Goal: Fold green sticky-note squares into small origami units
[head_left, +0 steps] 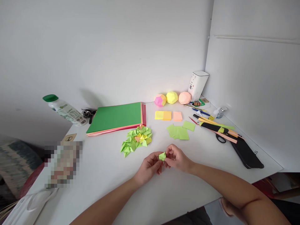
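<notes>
A small folded piece of light-green paper (162, 156) is held up over the table between both my hands. My left hand (150, 165) pinches its left side, while my right hand (177, 158) grips the right edge with thumb and fingers. Left of and beyond my hands lies a heap of folded paper pieces (134, 142), mostly green with some yellow and orange. Flat green paper squares (179, 132) are spread out behind my right hand. Farther back sit yellow and orange sticky notes (163, 115) and a pink pad (177, 116).
A stack of coloured sheets (117, 116) lies by the wall. Three paper balls (172, 97) stand beside a white container (198, 84). A bottle (67, 109) is at left. Cutter (212, 127), scissors (220, 138), black phone-like case (247, 153) and paper strips lie right.
</notes>
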A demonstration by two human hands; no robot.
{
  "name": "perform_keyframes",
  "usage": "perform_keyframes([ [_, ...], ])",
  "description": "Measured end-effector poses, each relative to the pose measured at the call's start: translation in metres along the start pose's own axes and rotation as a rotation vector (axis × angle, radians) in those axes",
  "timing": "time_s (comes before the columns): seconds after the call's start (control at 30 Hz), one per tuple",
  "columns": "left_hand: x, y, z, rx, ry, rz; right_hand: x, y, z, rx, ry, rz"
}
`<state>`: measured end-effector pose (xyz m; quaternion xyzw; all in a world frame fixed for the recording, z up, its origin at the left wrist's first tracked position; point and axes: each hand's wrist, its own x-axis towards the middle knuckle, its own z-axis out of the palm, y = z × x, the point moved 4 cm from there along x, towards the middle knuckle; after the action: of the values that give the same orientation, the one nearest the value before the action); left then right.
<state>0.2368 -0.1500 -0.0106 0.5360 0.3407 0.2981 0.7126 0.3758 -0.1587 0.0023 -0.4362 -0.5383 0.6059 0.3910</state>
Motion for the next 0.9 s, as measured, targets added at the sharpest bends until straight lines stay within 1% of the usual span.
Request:
perform_keyframes([
  [0.1, -0.0003, -0.0023, 0.0000, 0.009, 0.023, 0.003, 0.0002, 0.0031, 0.0017, -0.048, 0.009, -0.012],
  [0.23, -0.0017, -0.0017, 0.0038, 0.083, 0.032, 0.013, 0.0005, 0.0075, 0.0033, -0.222, 0.041, -0.054],
  [0.4, -0.0031, 0.0028, 0.0069, 0.120, 0.048, 0.012, 0.0017, 0.0060, 0.0032, -0.316, 0.018, -0.088],
  [0.57, -0.0034, 0.0025, 0.0046, 0.109, 0.062, -0.016, 0.0038, 0.0025, -0.0020, -0.302, -0.005, -0.085],
  [0.9, -0.0014, -0.0023, 0.0002, 0.076, 0.017, -0.014, 0.0023, -0.0002, -0.0041, -0.165, -0.064, -0.026],
])
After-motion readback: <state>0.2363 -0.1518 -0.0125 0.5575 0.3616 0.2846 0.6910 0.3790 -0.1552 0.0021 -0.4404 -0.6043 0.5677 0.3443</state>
